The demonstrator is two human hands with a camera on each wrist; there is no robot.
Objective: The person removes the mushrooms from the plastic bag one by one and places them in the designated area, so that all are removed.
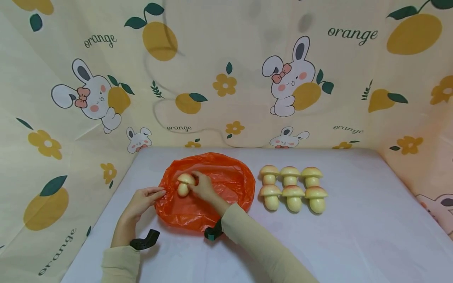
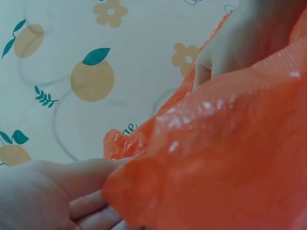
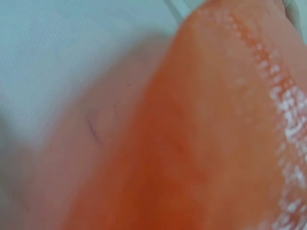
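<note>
An orange-red plastic bag (image 1: pixel 246 177) lies with its mouth spread wide on the left half of the table. At its left rim, my left hand (image 1: pixel 141 201) pinches the plastic between thumb and fingers; the left wrist view shows the same hold on the bag (image 2: pixel 206 158). My right hand (image 1: pixel 206 189) reaches inside over the near rim and grips a toy mushroom (image 1: pixel 183 190) by its right side, cap toward the back. From the left wrist, the bag's wall hides the mushroom and the right fingertips. In the right wrist view, blurred plastic (image 3: pixel 230 120) covers most of the picture.
Right of the bag, several matching toy mushrooms (image 1: pixel 293 199) stand in two neat rows on the white table (image 1: pixel 357 220). A printed cloth (image 1: pixel 212 35) with rabbits and oranges rises behind and at both sides. Black wrist cameras (image 1: pixel 145 240) sit on both forearms.
</note>
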